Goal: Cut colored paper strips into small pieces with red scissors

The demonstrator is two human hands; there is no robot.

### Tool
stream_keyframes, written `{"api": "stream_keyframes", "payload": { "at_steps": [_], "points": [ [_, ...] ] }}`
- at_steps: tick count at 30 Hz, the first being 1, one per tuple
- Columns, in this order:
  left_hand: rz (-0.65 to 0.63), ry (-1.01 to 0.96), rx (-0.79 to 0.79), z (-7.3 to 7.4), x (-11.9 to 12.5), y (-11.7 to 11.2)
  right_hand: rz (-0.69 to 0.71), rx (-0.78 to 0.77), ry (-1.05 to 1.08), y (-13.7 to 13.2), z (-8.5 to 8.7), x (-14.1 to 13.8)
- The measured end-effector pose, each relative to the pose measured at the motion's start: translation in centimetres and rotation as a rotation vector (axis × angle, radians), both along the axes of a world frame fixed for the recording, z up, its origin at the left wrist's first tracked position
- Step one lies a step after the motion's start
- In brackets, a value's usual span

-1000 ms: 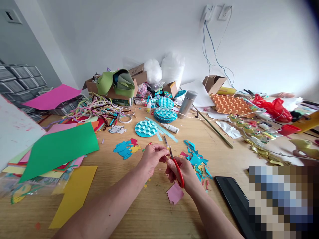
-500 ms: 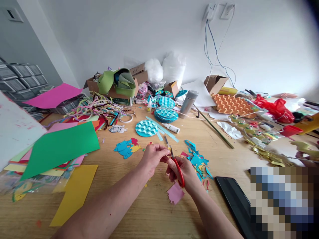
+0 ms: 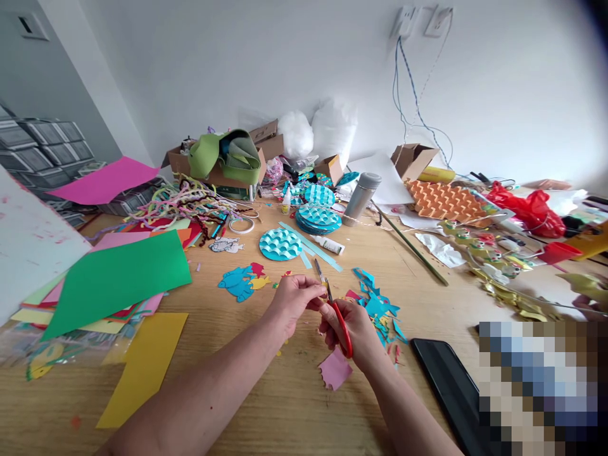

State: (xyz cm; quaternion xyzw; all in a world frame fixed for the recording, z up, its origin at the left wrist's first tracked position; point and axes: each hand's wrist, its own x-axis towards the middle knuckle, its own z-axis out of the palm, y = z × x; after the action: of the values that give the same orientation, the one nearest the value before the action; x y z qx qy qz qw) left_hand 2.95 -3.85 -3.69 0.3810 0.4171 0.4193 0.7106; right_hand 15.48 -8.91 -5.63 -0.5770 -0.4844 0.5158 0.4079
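My right hand (image 3: 351,328) is closed around red-handled scissors (image 3: 344,332), blades pointing away from me. Close beside it, my left hand (image 3: 294,303) is pinched at the blades on a small yellow piece of paper (image 3: 325,289), mostly hidden by the fingers. Below my right hand lies a pink paper scrap (image 3: 335,370) with notched edges. Blue paper scraps (image 3: 377,305) are heaped to the right. To the left sit blue fish cut-outs (image 3: 236,282), with a yellow fish cut-out (image 3: 260,282) and a red one (image 3: 257,269) touching them.
Green paper (image 3: 123,278) and yellow paper (image 3: 147,367) lie on the left. A black phone (image 3: 444,380) rests at the right. Farther back are a blue scalloped disc (image 3: 280,244), a glue bottle (image 3: 329,245), a grey flask (image 3: 362,199) and a stick (image 3: 413,247). Another person's hand (image 3: 589,304) shows at the right edge.
The view has shifted very slightly, so the surroundings sit a little farther right. Both hands and the scissors keep nearly the same pose.
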Motion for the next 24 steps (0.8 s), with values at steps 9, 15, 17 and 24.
{"api": "stream_keyframes", "payload": {
  "at_steps": [9,15,17,24],
  "points": [
    [-0.017,0.020,0.001,-0.17,-0.01,0.03,0.028,0.013,0.010,0.06,0.06,0.07],
    [-0.020,0.027,-0.004,-0.13,-0.02,0.10,0.022,0.012,-0.021,0.07,-0.45,0.36],
    [-0.020,0.025,-0.006,-0.19,-0.02,0.15,0.026,0.019,-0.026,0.07,-0.53,0.40],
    [-0.021,0.023,-0.005,-0.44,-0.13,0.40,0.041,0.009,-0.043,0.04,-0.35,0.38]
  ]
}}
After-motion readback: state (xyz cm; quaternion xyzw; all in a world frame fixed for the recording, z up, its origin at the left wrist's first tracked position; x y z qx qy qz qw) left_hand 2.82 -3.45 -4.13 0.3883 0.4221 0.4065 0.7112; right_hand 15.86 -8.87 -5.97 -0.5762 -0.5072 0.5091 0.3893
